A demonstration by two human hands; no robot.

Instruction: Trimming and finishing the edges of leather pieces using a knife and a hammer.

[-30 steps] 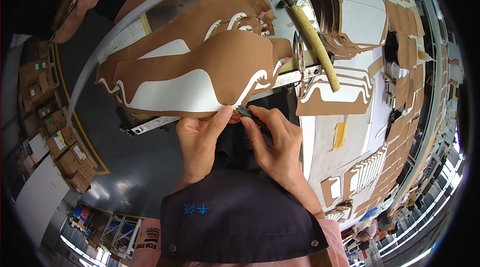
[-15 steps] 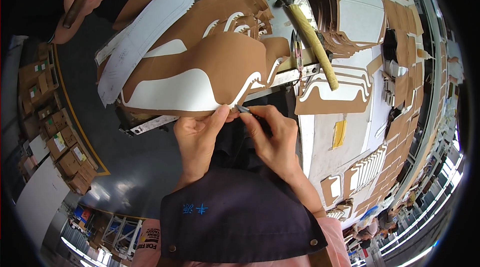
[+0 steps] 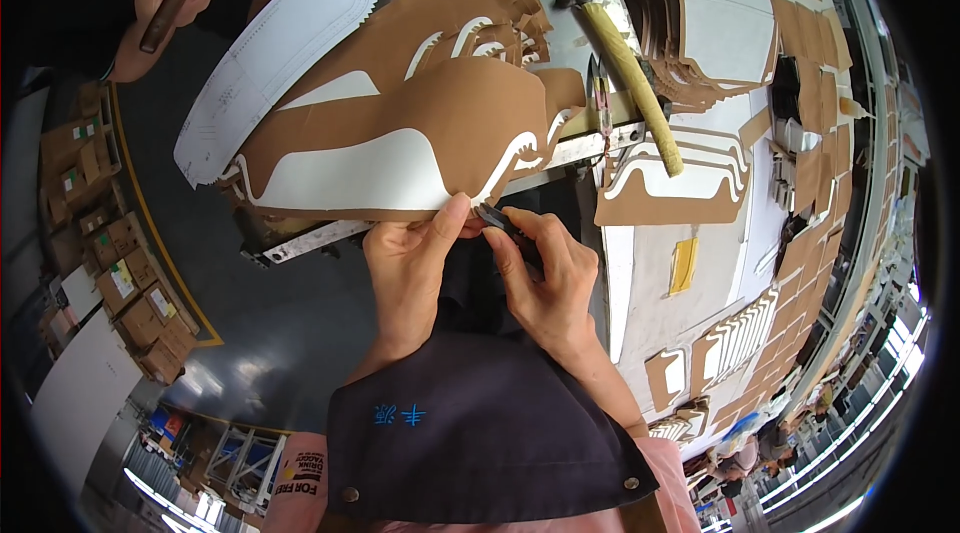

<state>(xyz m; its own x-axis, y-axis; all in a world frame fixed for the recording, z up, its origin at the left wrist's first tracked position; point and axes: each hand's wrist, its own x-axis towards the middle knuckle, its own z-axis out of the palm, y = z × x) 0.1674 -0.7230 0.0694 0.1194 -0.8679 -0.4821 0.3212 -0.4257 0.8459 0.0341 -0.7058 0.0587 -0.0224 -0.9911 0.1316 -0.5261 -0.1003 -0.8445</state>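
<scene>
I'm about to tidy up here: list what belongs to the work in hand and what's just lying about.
In use: brown-and-white panel, pinched by the left hand; dark tool, in the right hand.

Apparently just lying about: hammer with yellowish handle; yellow strip; cardboard boxes.

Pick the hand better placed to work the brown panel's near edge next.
Likely right: the right hand holds a slim dark tool, its tip by that edge. The left hand pinches the brown panel beside it.

Within one second, a co-worker's curved strip (image 3: 285,63) turned from edge-on to its broad white face, partly hiding the left end of the brown panel stack (image 3: 490,103).
</scene>
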